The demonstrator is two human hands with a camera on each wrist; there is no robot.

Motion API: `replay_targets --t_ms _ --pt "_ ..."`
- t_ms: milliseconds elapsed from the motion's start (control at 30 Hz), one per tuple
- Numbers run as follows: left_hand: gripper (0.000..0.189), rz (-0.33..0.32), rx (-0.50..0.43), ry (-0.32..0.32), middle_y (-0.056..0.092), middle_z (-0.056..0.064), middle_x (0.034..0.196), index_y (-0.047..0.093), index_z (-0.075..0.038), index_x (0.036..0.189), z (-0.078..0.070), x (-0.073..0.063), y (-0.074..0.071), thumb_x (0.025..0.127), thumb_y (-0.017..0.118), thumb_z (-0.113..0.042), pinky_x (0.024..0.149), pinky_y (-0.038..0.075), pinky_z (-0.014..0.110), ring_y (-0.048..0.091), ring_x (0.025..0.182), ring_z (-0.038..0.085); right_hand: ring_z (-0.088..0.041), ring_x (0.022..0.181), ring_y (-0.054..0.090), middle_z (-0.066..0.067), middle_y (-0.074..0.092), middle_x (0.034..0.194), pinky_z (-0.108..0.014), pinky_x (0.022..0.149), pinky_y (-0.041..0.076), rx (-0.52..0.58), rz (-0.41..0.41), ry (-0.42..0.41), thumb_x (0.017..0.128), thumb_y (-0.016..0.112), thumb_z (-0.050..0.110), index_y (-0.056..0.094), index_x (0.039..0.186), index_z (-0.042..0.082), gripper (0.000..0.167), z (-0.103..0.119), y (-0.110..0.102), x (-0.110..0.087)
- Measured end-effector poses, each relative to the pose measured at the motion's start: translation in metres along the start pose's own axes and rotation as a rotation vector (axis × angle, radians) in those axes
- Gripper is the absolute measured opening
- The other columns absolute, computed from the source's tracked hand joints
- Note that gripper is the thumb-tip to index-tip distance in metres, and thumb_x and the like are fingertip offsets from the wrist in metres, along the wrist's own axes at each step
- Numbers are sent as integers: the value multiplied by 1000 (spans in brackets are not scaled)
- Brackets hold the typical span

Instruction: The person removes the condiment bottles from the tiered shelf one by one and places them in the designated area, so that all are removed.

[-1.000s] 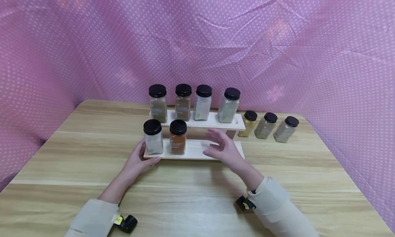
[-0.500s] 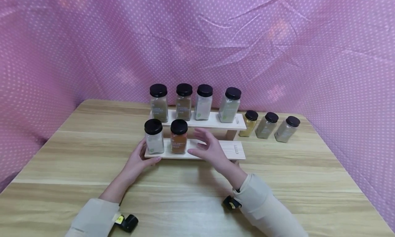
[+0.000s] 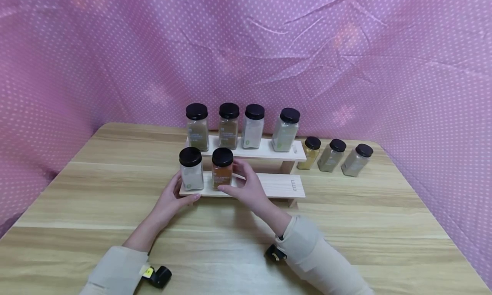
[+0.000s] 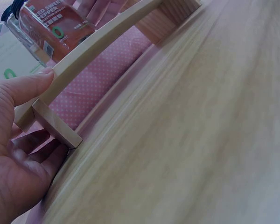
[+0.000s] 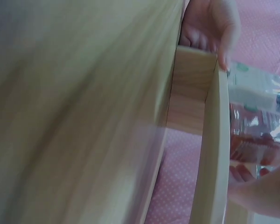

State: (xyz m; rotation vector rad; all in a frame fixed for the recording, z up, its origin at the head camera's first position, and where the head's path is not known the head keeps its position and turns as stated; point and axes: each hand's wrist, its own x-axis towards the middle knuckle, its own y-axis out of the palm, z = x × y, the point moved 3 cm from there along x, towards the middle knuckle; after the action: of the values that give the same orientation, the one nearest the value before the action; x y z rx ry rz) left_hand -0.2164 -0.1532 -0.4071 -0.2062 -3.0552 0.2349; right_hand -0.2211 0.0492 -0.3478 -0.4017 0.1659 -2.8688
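Note:
Red-orange powder fills a spice jar point(image 3: 221, 174) labelled red sweet pepper, upright on the lower shelf point(image 3: 273, 186) of a two-step wooden rack. My right hand point(image 3: 251, 192) is around its right side, thumb across the front and fingers behind. In the left wrist view, right-hand fingers point(image 4: 100, 11) show behind the jar. My left hand point(image 3: 168, 202) grips the rack's left end, its thumb on the lower shelf's front edge and other fingers by the wooden leg point(image 4: 57, 123). A jar of white powder point(image 3: 191, 175) stands just left of the red one.
Several black-lidded jars stand along the upper shelf point(image 3: 267, 150). On the table right of the rack are a yellow jar point(image 3: 308, 158), a greenish-brown jar point(image 3: 330, 160) and a greyish jar point(image 3: 355, 165). A pink dotted cloth point(image 3: 246, 51) hangs behind the table.
My right hand has moved left along the lower shelf, from its right part to the red jar, and its fingers now close round it. The left hand stays at the rack's end.

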Motion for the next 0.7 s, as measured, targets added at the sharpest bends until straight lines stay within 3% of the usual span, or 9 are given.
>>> replay_targets --t_ms 500,700 --pt "85 -4 6 -1 26 19 135 15 -10 138 -1 -1 0 73 69 -14 99 13 41 18 124 26 -21 100 46 -10 51 108 -34 83 39 -93 -132 -6 65 74 7 43 117 3 61 0 15 1" --pt "82 -12 0 24 30 20 133 18 -8 137 0 1 0 73 69 -11 99 14 40 21 123 26 -24 99 46 -11 51 107 -36 84 38 -69 -205 -14 64 75 5 42 116 1 61 1 21 2"
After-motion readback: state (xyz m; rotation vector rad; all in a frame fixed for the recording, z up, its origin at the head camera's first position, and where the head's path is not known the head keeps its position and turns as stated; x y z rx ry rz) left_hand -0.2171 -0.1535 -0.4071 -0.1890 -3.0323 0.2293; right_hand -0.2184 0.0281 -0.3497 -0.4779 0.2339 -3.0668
